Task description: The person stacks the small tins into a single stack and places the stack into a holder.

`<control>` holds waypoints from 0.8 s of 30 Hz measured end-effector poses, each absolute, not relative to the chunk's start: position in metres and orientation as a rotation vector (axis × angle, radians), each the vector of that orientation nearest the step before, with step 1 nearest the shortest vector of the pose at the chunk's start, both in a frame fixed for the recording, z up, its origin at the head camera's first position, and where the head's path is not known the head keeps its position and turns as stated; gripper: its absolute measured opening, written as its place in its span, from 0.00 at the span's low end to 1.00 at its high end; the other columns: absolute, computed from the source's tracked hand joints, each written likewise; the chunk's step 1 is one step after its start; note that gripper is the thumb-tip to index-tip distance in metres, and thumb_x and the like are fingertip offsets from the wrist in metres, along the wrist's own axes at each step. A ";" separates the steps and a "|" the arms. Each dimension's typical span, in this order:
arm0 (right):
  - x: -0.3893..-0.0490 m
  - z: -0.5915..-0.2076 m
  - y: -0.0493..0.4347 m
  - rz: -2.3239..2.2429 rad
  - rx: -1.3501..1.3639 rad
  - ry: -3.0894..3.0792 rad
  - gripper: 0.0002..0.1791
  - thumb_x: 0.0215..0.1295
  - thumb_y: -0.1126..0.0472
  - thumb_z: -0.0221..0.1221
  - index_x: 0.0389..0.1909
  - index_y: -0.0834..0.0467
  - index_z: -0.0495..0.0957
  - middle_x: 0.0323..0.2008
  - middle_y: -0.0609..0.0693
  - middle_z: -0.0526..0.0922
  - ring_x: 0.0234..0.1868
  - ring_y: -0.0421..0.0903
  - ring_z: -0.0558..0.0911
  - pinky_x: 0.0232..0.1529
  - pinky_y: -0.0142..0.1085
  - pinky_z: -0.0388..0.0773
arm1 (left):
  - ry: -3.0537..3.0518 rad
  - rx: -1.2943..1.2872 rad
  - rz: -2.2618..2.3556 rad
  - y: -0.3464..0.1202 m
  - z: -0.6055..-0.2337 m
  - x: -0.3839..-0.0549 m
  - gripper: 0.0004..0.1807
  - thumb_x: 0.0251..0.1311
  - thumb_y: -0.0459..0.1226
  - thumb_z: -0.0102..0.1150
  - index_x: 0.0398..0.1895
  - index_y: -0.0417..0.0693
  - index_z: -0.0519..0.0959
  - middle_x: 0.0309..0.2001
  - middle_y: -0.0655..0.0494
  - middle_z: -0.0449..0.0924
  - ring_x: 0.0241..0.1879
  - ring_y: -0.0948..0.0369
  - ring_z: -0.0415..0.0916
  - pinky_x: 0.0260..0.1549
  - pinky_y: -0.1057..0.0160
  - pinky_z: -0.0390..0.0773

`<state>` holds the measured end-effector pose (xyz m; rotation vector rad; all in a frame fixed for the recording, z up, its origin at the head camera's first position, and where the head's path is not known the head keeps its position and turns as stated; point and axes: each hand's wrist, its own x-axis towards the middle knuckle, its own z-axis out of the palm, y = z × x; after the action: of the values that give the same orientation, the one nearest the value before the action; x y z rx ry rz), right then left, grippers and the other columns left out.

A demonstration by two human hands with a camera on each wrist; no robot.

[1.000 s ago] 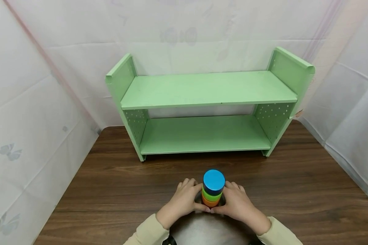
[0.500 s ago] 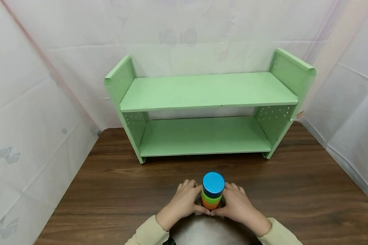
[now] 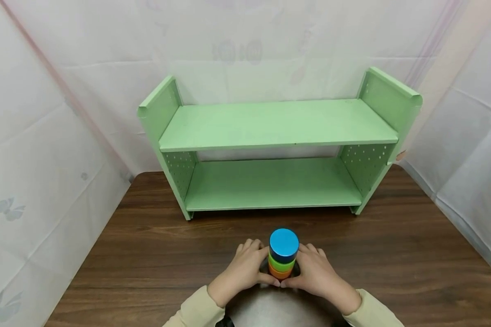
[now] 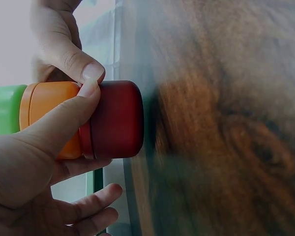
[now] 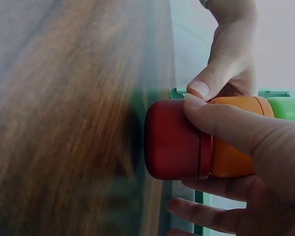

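Observation:
A stack of round lidded jars (image 3: 283,247) stands upright between both hands near the front of the table. From the top it runs blue, green, orange and red. My left hand (image 3: 245,265) holds its left side, thumb and forefinger around the orange (image 4: 51,98) and red (image 4: 118,118) jars. On the other side my right hand (image 3: 315,269) grips the same level, its thumb lying across the red jar (image 5: 172,140). The two thumb tips meet at the near side. Lower fingers of both hands spread away from the stack. The blue jar lies outside both wrist views.
A green two-tier shelf (image 3: 278,125) stands on the dark wooden table (image 3: 147,254) behind the stack. White patterned sheets (image 3: 45,159) hang at the back and both sides. Something greyish and rounded (image 3: 276,309) shows at the near edge between the forearms.
The head view has tilted slightly, so the shelf sits a little lower in it. Both hands keep their hold, and the stack stays practically in place.

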<state>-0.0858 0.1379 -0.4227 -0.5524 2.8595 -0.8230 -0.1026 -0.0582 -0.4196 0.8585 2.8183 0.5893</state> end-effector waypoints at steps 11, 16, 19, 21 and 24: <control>-0.086 -0.414 0.137 -0.826 -0.552 2.829 0.34 0.37 0.45 0.76 0.49 0.51 0.79 0.49 0.51 0.82 0.53 0.61 0.74 0.50 0.60 0.64 | 2.811 0.895 0.576 -0.060 -0.412 -0.102 0.35 0.40 0.57 0.72 0.54 0.58 0.78 0.38 0.57 0.73 0.38 0.62 0.63 0.36 0.63 0.62; -0.086 -0.405 0.139 -0.807 -0.611 2.833 0.32 0.38 0.45 0.75 0.47 0.50 0.80 0.45 0.46 0.83 0.46 0.52 0.74 0.47 0.54 0.65 | 2.812 0.926 0.554 -0.061 -0.403 -0.102 0.34 0.40 0.57 0.71 0.54 0.58 0.78 0.34 0.60 0.70 0.35 0.64 0.60 0.35 0.64 0.61; -0.086 -0.400 0.140 -0.800 -0.646 2.819 0.31 0.39 0.45 0.75 0.46 0.50 0.80 0.43 0.44 0.83 0.42 0.47 0.72 0.45 0.50 0.66 | 2.807 0.924 0.543 -0.061 -0.398 -0.101 0.34 0.41 0.57 0.71 0.54 0.58 0.78 0.34 0.60 0.70 0.35 0.64 0.60 0.36 0.64 0.61; -0.086 -0.397 0.140 -0.798 -0.666 2.812 0.30 0.39 0.45 0.75 0.46 0.50 0.80 0.42 0.43 0.83 0.40 0.44 0.70 0.43 0.47 0.65 | 2.805 0.926 0.540 -0.062 -0.395 -0.100 0.34 0.41 0.57 0.71 0.54 0.57 0.78 0.35 0.60 0.70 0.35 0.64 0.61 0.36 0.63 0.62; -0.086 -0.393 0.139 -0.801 -0.696 2.804 0.29 0.40 0.45 0.75 0.46 0.50 0.81 0.41 0.43 0.83 0.41 0.44 0.71 0.43 0.47 0.66 | 2.806 0.928 0.539 -0.063 -0.392 -0.100 0.34 0.41 0.57 0.71 0.54 0.57 0.78 0.34 0.60 0.70 0.35 0.63 0.61 0.37 0.63 0.62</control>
<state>-0.0860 0.1394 -0.3934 -0.6960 2.8037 -0.8005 -0.0999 -0.0632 -0.3919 0.9278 2.8056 0.5388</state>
